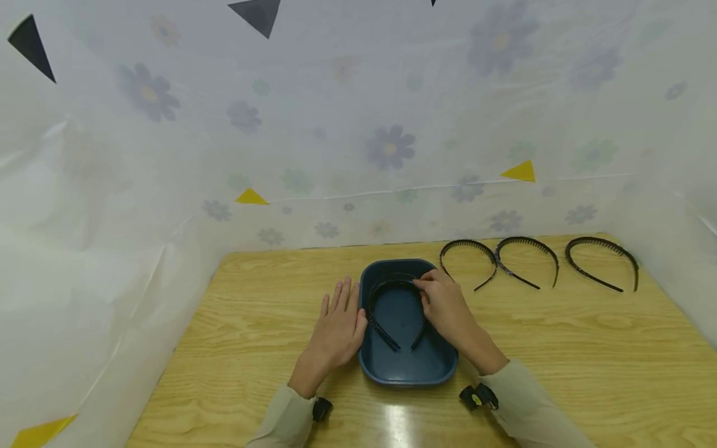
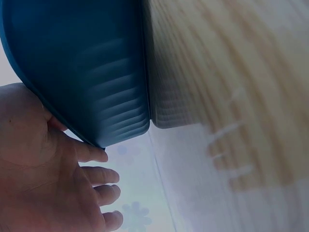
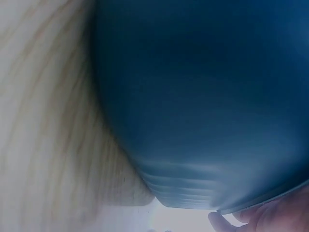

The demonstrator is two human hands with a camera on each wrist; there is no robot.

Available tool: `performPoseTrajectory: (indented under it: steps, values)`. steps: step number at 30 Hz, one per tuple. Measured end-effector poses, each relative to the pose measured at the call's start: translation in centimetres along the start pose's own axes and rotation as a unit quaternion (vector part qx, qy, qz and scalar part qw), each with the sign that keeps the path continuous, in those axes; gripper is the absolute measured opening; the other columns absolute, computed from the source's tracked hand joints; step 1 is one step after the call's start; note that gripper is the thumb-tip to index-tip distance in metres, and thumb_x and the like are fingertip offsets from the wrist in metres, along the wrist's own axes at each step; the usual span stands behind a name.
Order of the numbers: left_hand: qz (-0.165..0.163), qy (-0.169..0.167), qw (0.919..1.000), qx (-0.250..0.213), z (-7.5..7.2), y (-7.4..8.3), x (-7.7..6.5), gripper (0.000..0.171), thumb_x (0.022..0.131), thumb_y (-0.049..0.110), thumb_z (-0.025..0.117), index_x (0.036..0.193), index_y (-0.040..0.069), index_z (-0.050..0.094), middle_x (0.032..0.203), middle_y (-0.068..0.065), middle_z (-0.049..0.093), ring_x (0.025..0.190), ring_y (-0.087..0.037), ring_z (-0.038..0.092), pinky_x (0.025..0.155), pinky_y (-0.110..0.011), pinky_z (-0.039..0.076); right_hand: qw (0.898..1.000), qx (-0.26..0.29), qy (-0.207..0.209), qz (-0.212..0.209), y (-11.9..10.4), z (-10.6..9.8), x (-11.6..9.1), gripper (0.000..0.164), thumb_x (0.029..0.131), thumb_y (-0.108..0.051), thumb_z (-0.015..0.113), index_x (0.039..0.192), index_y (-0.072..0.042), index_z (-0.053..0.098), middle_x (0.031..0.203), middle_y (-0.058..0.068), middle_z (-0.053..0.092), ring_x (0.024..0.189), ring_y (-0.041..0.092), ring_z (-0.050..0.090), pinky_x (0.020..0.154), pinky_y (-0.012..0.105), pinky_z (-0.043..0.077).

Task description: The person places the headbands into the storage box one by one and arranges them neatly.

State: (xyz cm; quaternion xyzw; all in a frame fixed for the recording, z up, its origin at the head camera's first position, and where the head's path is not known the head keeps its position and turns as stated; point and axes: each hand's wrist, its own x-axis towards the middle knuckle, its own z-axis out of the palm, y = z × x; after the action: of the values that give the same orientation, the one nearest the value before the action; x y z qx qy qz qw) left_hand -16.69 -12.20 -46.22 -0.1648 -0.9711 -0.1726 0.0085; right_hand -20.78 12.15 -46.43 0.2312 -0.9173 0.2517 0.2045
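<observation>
A dark blue plastic basin (image 1: 399, 368) sits on the table in the head view. Inside it lie black toothed headbands (image 1: 376, 318), stacked closely, their ends towards the person. My right hand (image 1: 448, 311) reaches over the basin's right rim and pinches a headband at its upper right curve. In the right wrist view the basin's wall (image 3: 203, 111) fills most of the picture, and only part of the right hand (image 3: 285, 215) shows below. My left hand (image 1: 338, 331) rests along the basin's left side, fingers extended. The left wrist view shows that hand (image 2: 53, 164) against the rim.
Three more black headbands, a left one (image 1: 467, 242), a middle one (image 1: 523, 239) and a right one (image 1: 602, 241), lie at the table's back right. The wood-grain table (image 1: 269, 311) meets a flower-patterned white sheet (image 1: 336, 155) behind. Black straps (image 1: 480, 397) circle both wrists.
</observation>
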Motion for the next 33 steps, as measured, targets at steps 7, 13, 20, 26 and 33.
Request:
performPoseTrajectory:
  steps: [7, 13, 20, 26, 33]
  values:
    - [-0.002, -0.004, 1.0, -0.004, -0.17, 0.11, -0.04, 0.059, 0.112, 0.03, 0.03, 0.163, 0.001, 0.022, 0.17, -0.018, 0.009, 0.157, -0.036, 0.008, 0.124, -0.058, 0.009, 1.0, -0.026, -0.012, -0.002, -0.01, 0.16, -0.09, 0.023, 0.088, 0.008, 0.074, 0.11, 0.006, 0.077, 0.109, 0.021, 0.07, 0.095, 0.034, 0.067, 0.066, 0.044, 0.055]
    - [-0.004, -0.005, 1.0, -0.006, -0.12, 0.13, 0.04, 0.059, 0.112, 0.03, 0.03, 0.163, 0.002, 0.021, 0.17, -0.019, 0.01, 0.157, -0.036, 0.008, 0.124, -0.058, 0.009, 0.999, -0.039, -0.023, -0.007, 0.01, 0.28, -0.17, 0.022, 0.089, 0.006, 0.074, 0.11, 0.005, 0.078, 0.108, 0.02, 0.07, 0.094, 0.036, 0.067, 0.074, 0.05, 0.057]
    - [-0.002, -0.006, 1.0, -0.006, -0.23, 0.2, 0.05, 0.059, 0.112, 0.03, 0.029, 0.163, 0.002, 0.021, 0.17, -0.017, 0.008, 0.157, -0.036, 0.007, 0.124, -0.057, 0.009, 0.998, -0.044, -0.01, -0.037, 0.34, 0.52, -0.24, 0.019, 0.09, 0.008, 0.071, 0.108, 0.009, 0.077, 0.104, 0.022, 0.07, 0.09, 0.034, 0.067, 0.073, 0.043, 0.058]
    - [-0.004, -0.009, 0.9999, -0.011, -0.22, 0.22, 0.06, 0.059, 0.112, 0.03, 0.029, 0.163, 0.002, 0.02, 0.17, -0.017, 0.007, 0.157, -0.034, 0.005, 0.124, -0.057, 0.008, 0.998, -0.048, -0.025, -0.041, 0.51, 0.59, -0.17, 0.019, 0.09, 0.009, 0.07, 0.108, 0.01, 0.076, 0.104, 0.022, 0.069, 0.089, 0.034, 0.068, 0.074, 0.041, 0.058]
    - [-0.007, -0.01, 0.9999, -0.01, -0.27, 0.22, 0.05, 0.059, 0.112, 0.031, 0.029, 0.164, 0.003, 0.02, 0.17, -0.017, 0.008, 0.157, -0.035, 0.006, 0.124, -0.057, 0.008, 0.996, -0.063, -0.034, -0.051, 0.6, 0.77, 0.0, 0.019, 0.088, 0.008, 0.074, 0.106, 0.009, 0.077, 0.104, 0.021, 0.069, 0.091, 0.033, 0.068, 0.075, 0.042, 0.059]
